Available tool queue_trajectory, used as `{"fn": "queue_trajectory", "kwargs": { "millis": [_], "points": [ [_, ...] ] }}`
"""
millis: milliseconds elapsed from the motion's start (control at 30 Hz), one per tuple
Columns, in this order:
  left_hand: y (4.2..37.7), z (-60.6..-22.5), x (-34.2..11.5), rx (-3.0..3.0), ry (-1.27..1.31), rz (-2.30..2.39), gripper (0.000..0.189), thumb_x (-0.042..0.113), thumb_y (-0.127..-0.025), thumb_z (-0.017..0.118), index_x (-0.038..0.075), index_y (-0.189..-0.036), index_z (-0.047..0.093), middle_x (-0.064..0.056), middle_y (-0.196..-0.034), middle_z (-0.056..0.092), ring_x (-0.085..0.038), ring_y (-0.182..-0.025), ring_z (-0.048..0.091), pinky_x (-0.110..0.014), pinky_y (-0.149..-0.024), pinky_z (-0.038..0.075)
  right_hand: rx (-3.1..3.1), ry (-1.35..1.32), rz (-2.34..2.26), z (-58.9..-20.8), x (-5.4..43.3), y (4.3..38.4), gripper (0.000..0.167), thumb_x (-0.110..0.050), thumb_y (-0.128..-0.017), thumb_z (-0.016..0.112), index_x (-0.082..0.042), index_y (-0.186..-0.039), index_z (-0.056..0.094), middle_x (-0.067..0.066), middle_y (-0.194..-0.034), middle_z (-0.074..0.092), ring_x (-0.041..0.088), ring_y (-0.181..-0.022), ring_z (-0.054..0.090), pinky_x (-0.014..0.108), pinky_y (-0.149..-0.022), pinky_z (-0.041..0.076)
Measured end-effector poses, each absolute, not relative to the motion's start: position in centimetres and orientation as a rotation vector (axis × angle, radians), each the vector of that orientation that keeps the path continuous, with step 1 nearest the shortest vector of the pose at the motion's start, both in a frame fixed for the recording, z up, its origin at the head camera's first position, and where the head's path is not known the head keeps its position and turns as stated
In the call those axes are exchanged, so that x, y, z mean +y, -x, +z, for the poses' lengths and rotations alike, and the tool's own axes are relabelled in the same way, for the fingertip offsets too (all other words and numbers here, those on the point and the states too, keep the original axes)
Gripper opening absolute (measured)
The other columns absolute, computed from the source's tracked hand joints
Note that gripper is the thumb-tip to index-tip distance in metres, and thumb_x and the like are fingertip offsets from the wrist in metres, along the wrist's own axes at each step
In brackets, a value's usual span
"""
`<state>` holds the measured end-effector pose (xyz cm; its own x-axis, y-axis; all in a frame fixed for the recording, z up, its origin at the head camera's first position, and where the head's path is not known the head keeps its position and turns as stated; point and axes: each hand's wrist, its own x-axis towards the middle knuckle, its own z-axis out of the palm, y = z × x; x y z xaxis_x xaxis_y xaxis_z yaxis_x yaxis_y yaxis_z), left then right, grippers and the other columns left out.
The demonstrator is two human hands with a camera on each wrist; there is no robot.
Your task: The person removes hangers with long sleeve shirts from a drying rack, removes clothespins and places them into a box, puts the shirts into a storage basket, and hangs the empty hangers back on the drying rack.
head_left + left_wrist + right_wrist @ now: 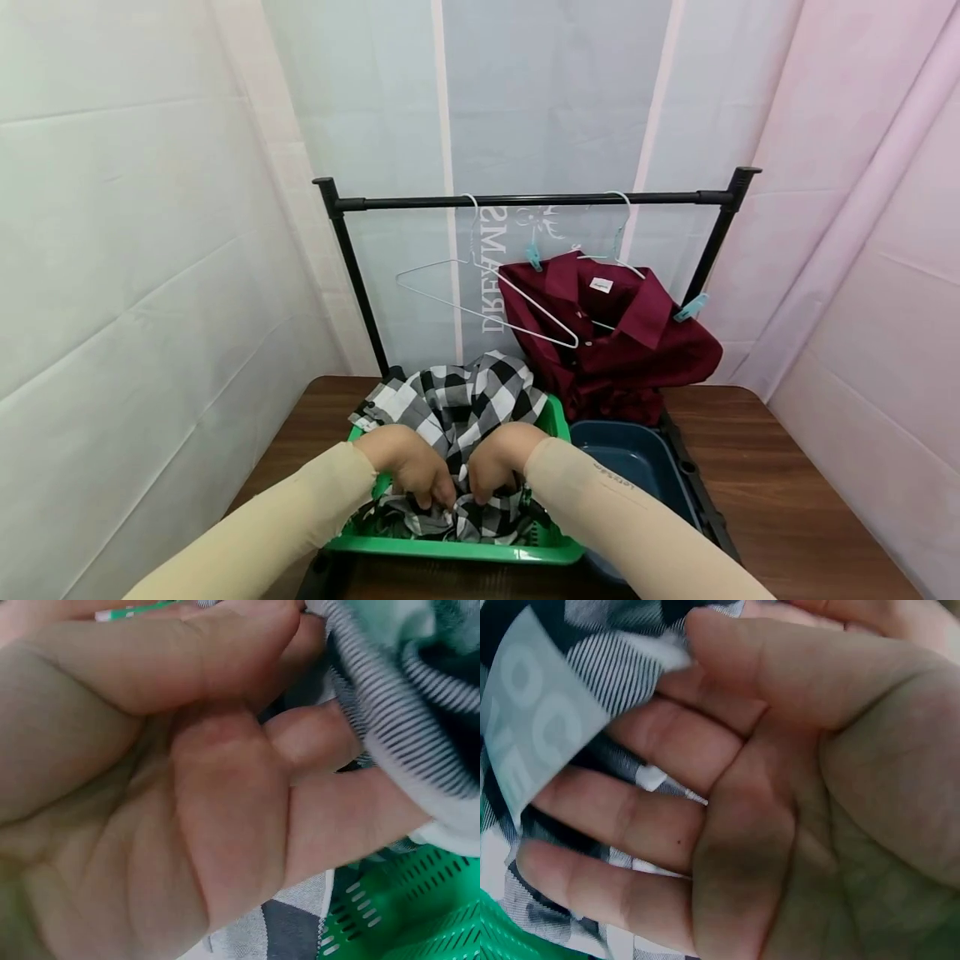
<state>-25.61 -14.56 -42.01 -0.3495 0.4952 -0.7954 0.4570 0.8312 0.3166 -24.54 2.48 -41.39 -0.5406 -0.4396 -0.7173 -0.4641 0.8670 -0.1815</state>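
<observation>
A black-and-white checked shirt (491, 396) lies bunched in a green plastic basket (450, 548), part of it draped over the far rim. My left hand (418, 468) reaches down into it and pinches the cloth between thumb and fingers. In the left wrist view, a striped fold of the shirt (390, 712) passes by those fingertips. Close beside it, my right hand (501, 458) pinches another part of the shirt, thumb against the index finger. A pale printed patch (544, 720) on the cloth lies over the fingers in the right wrist view.
Behind the basket, a black rail (420, 202) holds a bare white hanger (435, 265) and a maroon shirt (630, 333) on a hanger, with light blue clothespins (691, 307). A dark blue tub (637, 454) stands right of the basket, on the brown wooden table (780, 483).
</observation>
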Motion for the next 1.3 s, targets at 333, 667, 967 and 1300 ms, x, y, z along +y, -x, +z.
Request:
{"fn": "queue_trajectory", "kwargs": {
  "millis": [333,667,967,1300],
  "points": [
    [25.8,-39.3,-16.1,2.169,-0.758,0.387,0.017,0.012,-0.102,0.062,0.021,-0.113,0.071,0.006,-0.108,0.071,-0.017,-0.097,0.069,-0.049,-0.076,0.059,2.302,0.935,-0.124,-39.2,4.2,23.7,0.03,-0.025,-0.103,0.062,-0.02,-0.074,0.068,-0.015,-0.067,0.05,0.004,-0.055,0.045,0.021,-0.059,0.039],
    [30.3,-37.1,-18.8,2.84,-0.823,0.136,0.042,0.0,-0.093,0.07,0.007,-0.134,0.064,-0.013,-0.131,0.066,-0.031,-0.122,0.062,-0.045,-0.096,0.054,3.002,0.77,-0.436,-35.9,7.0,26.8,0.04,-0.026,-0.097,0.074,-0.015,-0.135,0.067,0.005,-0.131,0.068,0.022,-0.115,0.066,0.042,-0.092,0.056],
    [33.4,-40.4,-19.6,2.857,-0.602,0.104,0.054,-0.003,-0.088,0.07,0.011,-0.14,0.061,-0.014,-0.14,0.061,-0.024,-0.109,0.062,-0.038,-0.072,0.045,2.97,0.406,-0.414,-39.6,7.6,31.6,0.069,-0.029,-0.09,0.081,-0.012,-0.15,0.052,0.013,-0.147,0.057,0.032,-0.132,0.056,0.05,-0.105,0.048],
    [34.9,-41.1,-19.4,2.997,-0.646,0.032,0.022,0.009,-0.086,0.082,0.014,-0.106,0.079,-0.005,-0.113,0.073,-0.025,-0.102,0.068,-0.044,-0.084,0.058,3.062,0.414,-0.215,-40.8,6.6,32.8,0.01,-0.007,-0.089,0.075,-0.016,-0.084,0.074,0.005,-0.095,0.073,0.018,-0.073,0.058,0.036,-0.062,0.047]
  ]
}}
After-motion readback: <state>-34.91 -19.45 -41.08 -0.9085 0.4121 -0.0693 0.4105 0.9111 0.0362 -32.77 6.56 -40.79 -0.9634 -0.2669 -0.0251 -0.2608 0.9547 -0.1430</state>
